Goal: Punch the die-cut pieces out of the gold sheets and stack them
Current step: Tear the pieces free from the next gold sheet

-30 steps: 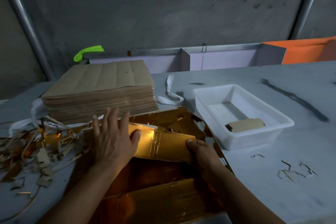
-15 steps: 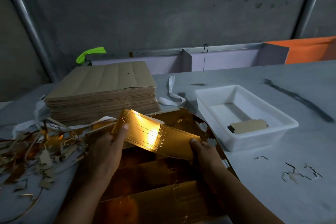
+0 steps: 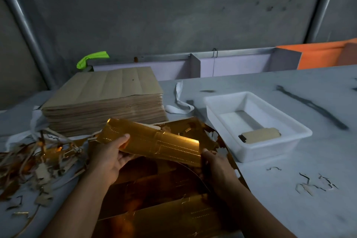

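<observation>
A punched-out gold die-cut piece [image 3: 154,141] is held lifted above the gold sheet [image 3: 154,185] that lies on the table in front of me. My left hand [image 3: 110,158] grips the piece's left part, thumb on top. My right hand [image 3: 216,166] pinches its right end. A tall stack of brown-backed sheets [image 3: 104,98] stands behind, at the left. A white tray [image 3: 258,147] at the right holds a small stack of punched pieces [image 3: 260,135], brown side up.
Gold and brown offcut scraps [image 3: 36,162] are heaped at the left. A few small scraps [image 3: 313,183] lie on the grey table at the right. A white strap [image 3: 179,102] lies between the stack and the tray. Purple dividers and an orange panel stand behind.
The gold piece, first pressed against the sheet under my left palm, has come free and is now lifted and held in both hands, tilted toward the right.
</observation>
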A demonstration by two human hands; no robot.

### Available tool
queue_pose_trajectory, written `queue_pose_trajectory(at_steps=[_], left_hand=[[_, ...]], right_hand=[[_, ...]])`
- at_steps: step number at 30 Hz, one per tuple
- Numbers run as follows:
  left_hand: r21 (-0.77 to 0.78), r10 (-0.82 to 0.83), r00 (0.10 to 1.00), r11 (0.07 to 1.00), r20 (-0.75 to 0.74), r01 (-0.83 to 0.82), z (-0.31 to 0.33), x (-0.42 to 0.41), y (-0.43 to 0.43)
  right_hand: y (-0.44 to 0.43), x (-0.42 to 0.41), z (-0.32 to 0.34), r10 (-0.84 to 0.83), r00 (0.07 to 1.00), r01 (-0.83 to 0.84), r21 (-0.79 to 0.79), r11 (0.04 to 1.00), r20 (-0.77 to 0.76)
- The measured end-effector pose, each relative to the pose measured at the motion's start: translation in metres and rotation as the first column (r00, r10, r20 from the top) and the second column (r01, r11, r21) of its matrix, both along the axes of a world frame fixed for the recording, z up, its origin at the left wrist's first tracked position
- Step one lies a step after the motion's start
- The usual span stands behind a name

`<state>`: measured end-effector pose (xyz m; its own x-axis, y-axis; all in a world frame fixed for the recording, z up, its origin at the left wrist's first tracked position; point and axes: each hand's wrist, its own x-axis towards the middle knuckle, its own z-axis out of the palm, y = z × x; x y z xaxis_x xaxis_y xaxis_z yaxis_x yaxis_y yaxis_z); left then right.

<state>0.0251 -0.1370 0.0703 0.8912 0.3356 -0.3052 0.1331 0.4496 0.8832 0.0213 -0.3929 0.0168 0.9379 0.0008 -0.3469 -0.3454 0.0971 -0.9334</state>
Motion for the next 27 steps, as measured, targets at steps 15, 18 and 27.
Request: queue_pose_trajectory(at_steps=[15, 18, 27], left_hand=[[-0.234, 0.081, 0.993, 0.970, 0.088, -0.059, -0.008, 0.008, 0.010], [-0.244, 0.086, 0.991, 0.968, 0.103, -0.059, -0.011, 0.008, 0.005], [-0.265, 0.077, 0.992, 0.963, 0.105, -0.047, -0.013, 0.009, -0.002]], right_hand=[[-0.014, 0.019, 0.019, 0.183, 0.978, -0.024, -0.826, 0.562, 0.096], [-0.012, 0.018, 0.031, 0.023, 0.945, 0.252, -0.776, 0.578, 0.325], [0.008, 0.019, 0.028, 0.027, 0.998, -0.021, -0.113, 0.993, 0.053]])
